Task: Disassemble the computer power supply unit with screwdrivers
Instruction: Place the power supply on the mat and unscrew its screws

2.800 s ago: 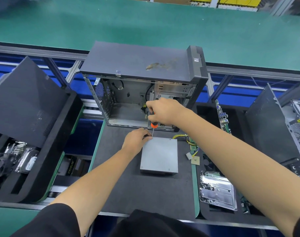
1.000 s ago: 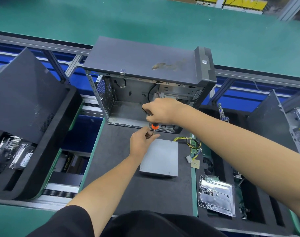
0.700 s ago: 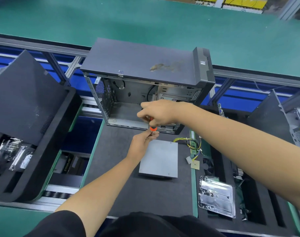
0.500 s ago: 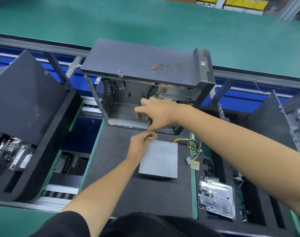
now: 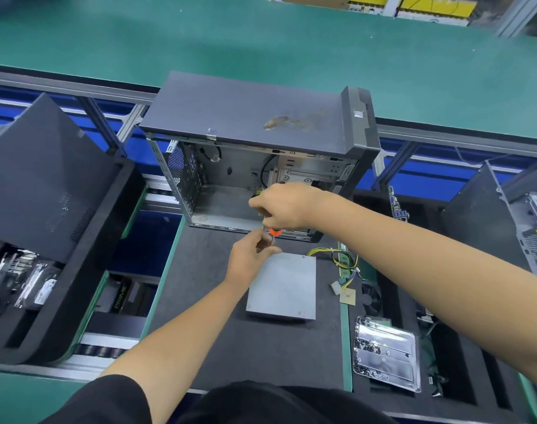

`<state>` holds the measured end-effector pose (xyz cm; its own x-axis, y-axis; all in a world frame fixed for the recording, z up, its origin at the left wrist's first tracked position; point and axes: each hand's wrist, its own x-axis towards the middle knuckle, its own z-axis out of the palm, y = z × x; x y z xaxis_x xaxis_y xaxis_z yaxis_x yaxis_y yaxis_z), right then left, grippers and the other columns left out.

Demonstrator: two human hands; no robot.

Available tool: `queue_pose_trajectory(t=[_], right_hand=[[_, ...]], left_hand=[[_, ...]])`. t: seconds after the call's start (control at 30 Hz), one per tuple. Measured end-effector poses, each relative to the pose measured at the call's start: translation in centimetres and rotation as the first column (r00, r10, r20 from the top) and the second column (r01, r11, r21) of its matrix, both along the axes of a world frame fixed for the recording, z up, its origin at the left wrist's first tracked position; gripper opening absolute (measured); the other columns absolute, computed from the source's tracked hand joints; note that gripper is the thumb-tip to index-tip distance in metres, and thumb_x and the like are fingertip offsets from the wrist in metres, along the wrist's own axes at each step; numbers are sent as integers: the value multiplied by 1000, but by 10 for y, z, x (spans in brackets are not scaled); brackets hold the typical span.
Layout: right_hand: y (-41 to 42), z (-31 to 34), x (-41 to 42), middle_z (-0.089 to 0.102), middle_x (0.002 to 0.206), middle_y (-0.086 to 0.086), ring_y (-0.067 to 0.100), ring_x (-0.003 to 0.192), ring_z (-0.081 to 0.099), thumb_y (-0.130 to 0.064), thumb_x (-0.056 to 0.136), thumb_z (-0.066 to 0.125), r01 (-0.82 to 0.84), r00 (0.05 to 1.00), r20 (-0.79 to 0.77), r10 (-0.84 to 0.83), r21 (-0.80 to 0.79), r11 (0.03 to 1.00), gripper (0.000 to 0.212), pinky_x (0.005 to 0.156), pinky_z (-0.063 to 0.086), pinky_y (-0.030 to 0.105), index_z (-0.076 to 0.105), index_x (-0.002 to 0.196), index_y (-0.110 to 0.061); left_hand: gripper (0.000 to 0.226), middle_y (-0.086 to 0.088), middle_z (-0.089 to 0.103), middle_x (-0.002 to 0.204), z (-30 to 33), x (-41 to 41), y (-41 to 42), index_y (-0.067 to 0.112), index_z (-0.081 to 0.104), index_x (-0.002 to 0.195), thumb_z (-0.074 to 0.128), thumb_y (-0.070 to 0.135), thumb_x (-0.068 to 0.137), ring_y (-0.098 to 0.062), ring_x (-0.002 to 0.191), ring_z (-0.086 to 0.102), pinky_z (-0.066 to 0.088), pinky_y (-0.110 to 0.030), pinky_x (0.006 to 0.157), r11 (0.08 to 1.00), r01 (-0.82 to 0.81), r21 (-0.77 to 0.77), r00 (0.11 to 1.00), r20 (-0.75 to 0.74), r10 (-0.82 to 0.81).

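Note:
A flat grey power supply unit lies on the dark foam mat, its yellow and black cables trailing to the right. My right hand grips the handle of a screwdriver with an orange collar, held upright over the unit's far left corner. My left hand pinches the screwdriver's thin shaft near the tip, just above that corner. The tip itself is hidden by my fingers.
An open, emptied computer case stands just behind the unit. A dark side panel leans in a foam tray at left. A metal plate with screws and a small chip lie at right. Another case stands far right.
My right hand briefly opened its fingers over the handle half a second ago and now grips it again, orange collar showing. My left hand stays at the shaft.

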<state>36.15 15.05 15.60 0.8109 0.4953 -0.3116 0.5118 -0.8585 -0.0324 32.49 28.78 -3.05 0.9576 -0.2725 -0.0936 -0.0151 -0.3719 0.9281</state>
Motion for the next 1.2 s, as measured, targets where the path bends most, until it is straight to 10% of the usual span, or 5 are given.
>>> queue_pose_trajectory(t=[0.13,0.33,0.77,1.0,1.2], right_hand=[[4,3,-1,45,81,-7,22,75,50,-22,84,58,-100,994,35,100,-18,995,12,51,22,30,46,84,-24],[7,1,0,48,99,-4,26,75,56,-47,87,56,3,995,101,-6,30,1000,26,52,26,30,52,101,-25],[2,5,-3,47,72,0,30,73,54,-46,97,44,96,992,89,-90,-76,992,27,51,26,30,50,96,-20],[11,15,0,47,82,-7,16,70,47,-17,82,61,-74,996,-58,72,-31,997,11,52,25,28,54,83,-26],[6,13,1,44,95,-9,21,81,57,-14,78,62,-64,997,-39,64,0,998,28,52,33,28,58,98,-33]], left_hand=[[15,21,76,101,-1,4,10,13,71,95,64,0,94,-2,104,70,53,-29,100,990,139,-5,989,45,-139],[19,24,74,89,-1,1,7,21,71,86,67,3,91,0,94,70,54,-22,92,997,58,45,993,97,-62],[47,17,60,66,-3,-6,-5,26,46,67,90,39,74,-5,63,56,45,-20,61,988,-127,89,979,172,111],[10,24,73,94,-3,3,10,31,67,89,75,24,89,1,93,69,52,-24,86,994,99,50,994,44,-101],[31,21,73,98,2,2,14,35,64,85,64,6,95,-3,101,68,51,-22,91,990,134,52,982,129,-140]])
